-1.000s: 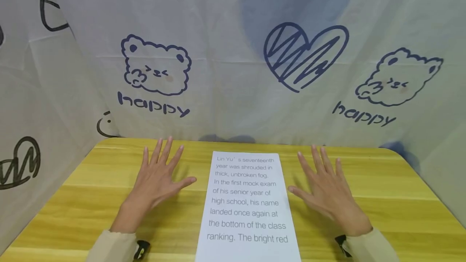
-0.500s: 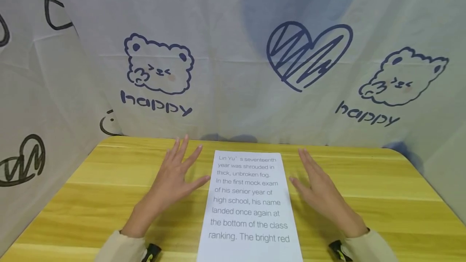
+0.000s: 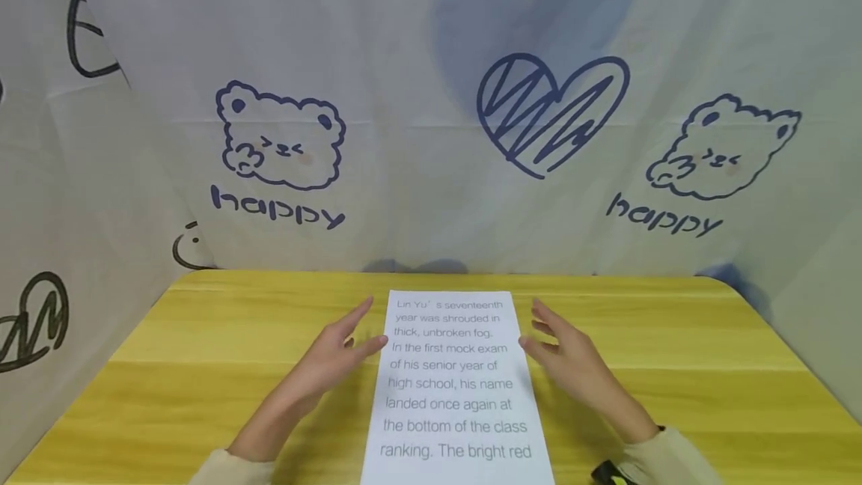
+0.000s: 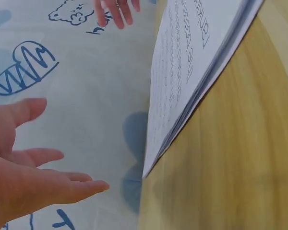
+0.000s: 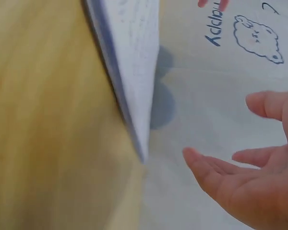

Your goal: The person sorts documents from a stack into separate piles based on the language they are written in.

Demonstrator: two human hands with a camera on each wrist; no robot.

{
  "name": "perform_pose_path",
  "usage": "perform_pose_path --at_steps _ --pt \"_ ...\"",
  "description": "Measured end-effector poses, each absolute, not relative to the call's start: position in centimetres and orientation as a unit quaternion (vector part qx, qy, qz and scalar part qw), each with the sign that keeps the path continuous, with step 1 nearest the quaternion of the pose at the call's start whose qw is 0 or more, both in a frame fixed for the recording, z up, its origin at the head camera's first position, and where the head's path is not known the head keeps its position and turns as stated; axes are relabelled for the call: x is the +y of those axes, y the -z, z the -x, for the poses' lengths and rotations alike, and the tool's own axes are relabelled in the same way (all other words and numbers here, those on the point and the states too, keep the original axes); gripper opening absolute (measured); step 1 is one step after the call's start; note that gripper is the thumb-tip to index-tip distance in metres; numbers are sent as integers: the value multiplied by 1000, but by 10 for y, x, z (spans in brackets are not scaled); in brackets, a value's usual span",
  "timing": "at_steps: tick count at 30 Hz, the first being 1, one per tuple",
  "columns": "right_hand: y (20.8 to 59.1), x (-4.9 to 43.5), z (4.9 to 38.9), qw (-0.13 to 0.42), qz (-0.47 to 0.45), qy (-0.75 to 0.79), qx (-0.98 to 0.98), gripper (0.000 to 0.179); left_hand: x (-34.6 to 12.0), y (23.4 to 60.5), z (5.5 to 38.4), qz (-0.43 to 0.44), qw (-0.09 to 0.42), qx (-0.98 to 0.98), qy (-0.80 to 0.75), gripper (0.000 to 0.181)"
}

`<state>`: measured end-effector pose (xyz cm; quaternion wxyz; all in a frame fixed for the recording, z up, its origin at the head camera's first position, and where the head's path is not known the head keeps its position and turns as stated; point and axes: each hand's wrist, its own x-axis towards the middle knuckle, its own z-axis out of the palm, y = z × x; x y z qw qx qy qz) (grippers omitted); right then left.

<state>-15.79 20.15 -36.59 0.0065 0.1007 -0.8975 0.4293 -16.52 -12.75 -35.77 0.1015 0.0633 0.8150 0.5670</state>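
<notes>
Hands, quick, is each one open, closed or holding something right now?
Left hand: open, holding nothing, near the left edge of the stack of printed sheets.
Right hand: open, holding nothing, near the right edge.

Cream sleeves [image 3: 670,461], black wristband [image 3: 607,473], yellow marking [image 3: 618,480]

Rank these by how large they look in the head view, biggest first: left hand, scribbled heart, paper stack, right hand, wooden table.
1. wooden table
2. paper stack
3. scribbled heart
4. left hand and right hand: they look about alike, so I leave these two unranked.
</notes>
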Motion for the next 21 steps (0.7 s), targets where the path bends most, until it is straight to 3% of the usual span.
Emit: perform_pose_path --at_steps 7,15,21 --pt "378 204 164 13 -66 -426 -902 51 -134 370 171 -29 135 775 -617 63" --pt "391 197 172 -52 -9 -470 -881 49 -126 384 172 -3 157 778 -608 65" --pt "398 198 175 -70 20 -472 -878 47 -121 392 173 16 158 784 -600 63"
